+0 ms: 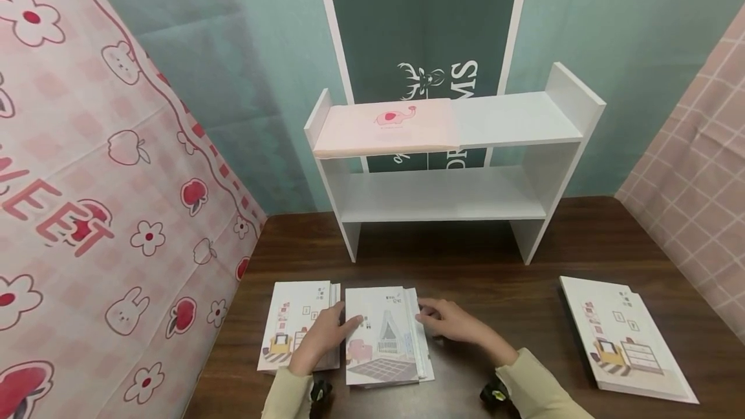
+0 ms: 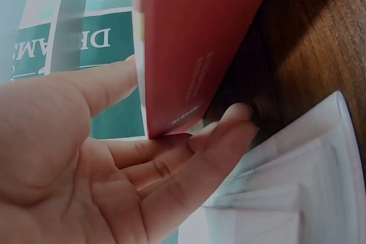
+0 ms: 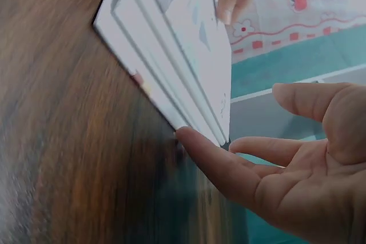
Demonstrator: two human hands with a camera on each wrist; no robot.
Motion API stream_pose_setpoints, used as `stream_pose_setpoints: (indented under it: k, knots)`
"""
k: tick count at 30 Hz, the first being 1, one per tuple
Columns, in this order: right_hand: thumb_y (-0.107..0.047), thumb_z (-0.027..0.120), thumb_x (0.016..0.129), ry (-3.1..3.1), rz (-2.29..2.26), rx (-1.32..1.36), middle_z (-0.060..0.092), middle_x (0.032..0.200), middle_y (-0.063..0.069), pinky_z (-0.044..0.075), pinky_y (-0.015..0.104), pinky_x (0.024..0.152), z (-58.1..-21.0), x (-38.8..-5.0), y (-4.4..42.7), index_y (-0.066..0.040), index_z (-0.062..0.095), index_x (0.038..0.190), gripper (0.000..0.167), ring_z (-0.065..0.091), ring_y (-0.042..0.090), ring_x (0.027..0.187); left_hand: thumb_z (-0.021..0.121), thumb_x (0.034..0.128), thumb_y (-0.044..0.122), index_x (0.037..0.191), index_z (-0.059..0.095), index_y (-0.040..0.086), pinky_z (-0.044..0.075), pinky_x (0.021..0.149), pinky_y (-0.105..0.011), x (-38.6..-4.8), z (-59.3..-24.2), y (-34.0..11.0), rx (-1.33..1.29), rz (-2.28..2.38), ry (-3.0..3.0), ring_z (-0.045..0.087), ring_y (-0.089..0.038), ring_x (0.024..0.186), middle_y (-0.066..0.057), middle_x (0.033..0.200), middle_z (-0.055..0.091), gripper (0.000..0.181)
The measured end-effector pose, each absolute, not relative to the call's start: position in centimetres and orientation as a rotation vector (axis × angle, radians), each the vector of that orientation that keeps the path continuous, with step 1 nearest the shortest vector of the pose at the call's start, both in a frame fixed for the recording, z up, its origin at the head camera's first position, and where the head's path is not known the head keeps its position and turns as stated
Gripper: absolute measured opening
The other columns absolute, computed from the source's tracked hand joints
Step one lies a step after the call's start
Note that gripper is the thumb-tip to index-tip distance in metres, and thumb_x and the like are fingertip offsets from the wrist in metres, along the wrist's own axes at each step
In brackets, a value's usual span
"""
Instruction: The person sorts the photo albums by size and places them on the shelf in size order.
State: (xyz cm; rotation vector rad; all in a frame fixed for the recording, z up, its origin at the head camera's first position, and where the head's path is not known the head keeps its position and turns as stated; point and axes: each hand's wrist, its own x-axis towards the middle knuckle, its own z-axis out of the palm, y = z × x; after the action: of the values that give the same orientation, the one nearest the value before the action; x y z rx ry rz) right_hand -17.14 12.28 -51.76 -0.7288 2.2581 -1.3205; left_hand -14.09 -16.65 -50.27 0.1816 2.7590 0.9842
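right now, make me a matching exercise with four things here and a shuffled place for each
1. tower-cover book stack
2. pink elephant-print item
3. white shelf
4. apple-print cloth

a. at the head view's left side
b. standing on the dark table
c. between the left hand and right hand
d. lying on the shelf's top board

Pairs: 1-c, 2-d, 3-b, 4-a

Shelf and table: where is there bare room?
Bare: the lower board of the shelf; its top board, right of the pink item; the table between the right hand and right stack. Crowded: left stack, left hand and middle stack, close together.
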Motion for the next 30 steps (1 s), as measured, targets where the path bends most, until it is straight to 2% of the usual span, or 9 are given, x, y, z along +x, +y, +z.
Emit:
stream_pose_setpoints:
  k: [3, 6, 13, 26, 30]
  knots:
    - [-0.023, 0.050, 0.097, 2.039, -1.461, -0.627, 0.049, 0.124, 0.034, 0.056, 0.040, 0.075, -51.7, -17.3, 12.6, 0.017, 0.033, 0.134, 0.058, 0.057, 0.038, 0.106, 0.056, 0.0911, 0.038, 0.126, 0.046, -0.014, 0.046, 0.089, -0.053, -14.1, -50.2, -16.6, 0.191, 1.008, 2.753, 0.055, -0.043, 0.109, -0.032, 0.117, 0.056, 0.063]
    - [-0.025, 0.048, 0.098, 1.886, -1.551, -0.530, 0.039, 0.134, 0.036, 0.053, 0.045, 0.081, -51.9, -17.5, 12.9, 0.015, 0.029, 0.137, 0.060, 0.050, 0.044, 0.115, 0.056, 0.0913, 0.039, 0.128, 0.042, -0.015, 0.044, 0.091, -0.054, -14.0, -50.0, -16.5, 0.180, 1.024, 2.735, 0.052, -0.044, 0.113, -0.034, 0.121, 0.053, 0.067]
    - [-0.029, 0.046, 0.098, 1.753, -1.637, -0.410, 0.040, 0.135, 0.031, 0.053, 0.043, 0.081, -52.3, -17.4, 13.5, 0.010, 0.031, 0.139, 0.058, 0.051, 0.039, 0.115, 0.057, 0.0895, 0.042, 0.131, 0.039, -0.015, 0.043, 0.092, -0.054, -13.9, -50.0, -16.2, 0.132, 1.022, 2.704, 0.051, -0.044, 0.114, -0.034, 0.124, 0.050, 0.073]
    - [-0.026, 0.045, 0.099, 1.703, -1.690, -0.373, 0.041, 0.135, 0.031, 0.052, 0.045, 0.083, -52.3, -17.2, 13.6, 0.010, 0.032, 0.138, 0.055, 0.051, 0.039, 0.116, 0.057, 0.0896, 0.043, 0.133, 0.036, -0.015, 0.042, 0.093, -0.054, -13.6, -50.4, -16.0, 0.128, 1.071, 2.682, 0.050, -0.045, 0.115, -0.036, 0.125, 0.048, 0.075]
    - [-0.026, 0.045, 0.099, 1.702, -1.684, -0.371, 0.040, 0.135, 0.030, 0.052, 0.045, 0.084, -52.3, -17.2, 13.7, 0.009, 0.031, 0.139, 0.055, 0.051, 0.038, 0.116, 0.056, 0.0899, 0.042, 0.132, 0.036, -0.014, 0.044, 0.091, -0.053, -13.6, -50.5, -15.9, 0.143, 1.098, 2.668, 0.053, -0.043, 0.111, -0.034, 0.121, 0.052, 0.073]
